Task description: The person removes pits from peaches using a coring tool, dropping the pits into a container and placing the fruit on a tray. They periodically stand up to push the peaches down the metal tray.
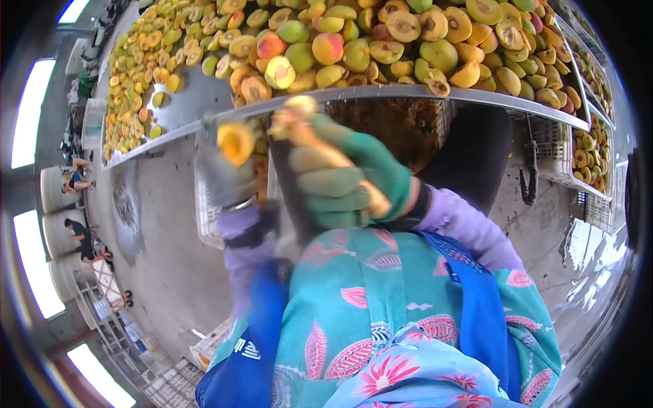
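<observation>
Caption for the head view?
Grey-gloved left hand holds a halved fruit beside the green-gloved right hand, before a table heaped with peaches.

Fisheye lens: heavy barrel distortion, black vignette around the circular frame, table edge (408,92) bows hard. Bright daylight, even on the peach pile (381,34), colours saturated, fruit at top centre crisp. Light panels (30,112) down the left rim blown out to white. Wet glare on the floor (592,265) lower right; soft shadow under the table. Motion blur on the left hand (221,173) and the peach half (236,143) it grips, worst there; right hand (347,180) in green glove soft-edged but readable. Shirt (381,299) near lens fairly sharp. Rim detail smeared, people (78,234) at far left tiny.
</observation>
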`<state>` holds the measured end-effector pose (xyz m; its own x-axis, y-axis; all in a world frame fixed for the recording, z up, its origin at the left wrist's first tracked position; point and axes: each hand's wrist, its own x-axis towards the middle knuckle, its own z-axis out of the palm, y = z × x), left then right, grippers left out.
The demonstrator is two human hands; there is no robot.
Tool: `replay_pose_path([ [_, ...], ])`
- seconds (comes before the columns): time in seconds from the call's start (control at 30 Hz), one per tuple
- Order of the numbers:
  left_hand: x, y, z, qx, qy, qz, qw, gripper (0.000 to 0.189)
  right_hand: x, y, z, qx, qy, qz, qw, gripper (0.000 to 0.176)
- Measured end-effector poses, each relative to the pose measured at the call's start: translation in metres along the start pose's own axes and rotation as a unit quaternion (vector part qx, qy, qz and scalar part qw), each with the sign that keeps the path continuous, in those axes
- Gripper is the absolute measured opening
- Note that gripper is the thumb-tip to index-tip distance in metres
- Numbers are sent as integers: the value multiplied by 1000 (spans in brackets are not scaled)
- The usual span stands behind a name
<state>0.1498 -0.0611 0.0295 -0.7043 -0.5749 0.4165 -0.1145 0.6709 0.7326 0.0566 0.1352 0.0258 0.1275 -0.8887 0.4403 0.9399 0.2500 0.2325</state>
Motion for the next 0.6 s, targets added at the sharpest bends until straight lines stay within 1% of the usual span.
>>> replay_pose_path([
  [0.03,17,-36,-27,-158,18,-283,946,36,-20,-10,4,-65,78,-51,993,38],
  [0.07,28,-46,-29,19,-6,-221,975,37,-41,-17,3,-124,160,-103,974,38],
  [0.1,29,-53,-28,194,-22,-160,968,39,-63,-32,-19,-112,273,-116,948,37],
  [0.13,32,-58,-24,362,-43,-90,927,41,-76,-44,-40,-97,382,-129,910,36],
  [0.17,39,-42,-1,250,-37,-87,964,43,-78,-40,-43,-191,494,-163,832,37],
  [0.23,58,-11,69,202,-36,-15,979,44,-56,-36,0,-285,489,-157,809,34],
  [0.27,64,-6,90,273,-50,55,959,43,-50,-32,14,-327,485,-153,797,33],
  [0.3,68,-11,91,251,-72,42,964,41,-54,-42,15,-335,471,-146,803,35],
  [0.37,90,-24,90,212,-111,29,971,36,-44,-38,17,-485,554,-210,643,36],
  [0.4,96,-19,91,100,-118,-50,987,33,-39,-40,13,-556,545,-222,587,37],
  [0.43,91,-14,84,-8,-124,-139,982,30,-33,-42,8,-624,537,-233,518,39],
  [0.47,79,-8,73,-113,-127,-235,957,27,-28,-44,2,-680,532,-243,441,40],
  [0.5,67,6,69,-242,-125,-241,932,24,-17,-44,0,-737,509,-238,375,40],
  [0.53,57,19,70,-172,-130,-141,966,24,-6,-46,-2,-791,478,-232,303,41],
  [0.57,48,31,72,-101,-135,-37,985,24,1,-47,-5,-828,473,-201,223,40],
  [0.6,41,37,77,-29,-139,69,987,24,2,-47,-7,-822,479,-192,238,38],
])
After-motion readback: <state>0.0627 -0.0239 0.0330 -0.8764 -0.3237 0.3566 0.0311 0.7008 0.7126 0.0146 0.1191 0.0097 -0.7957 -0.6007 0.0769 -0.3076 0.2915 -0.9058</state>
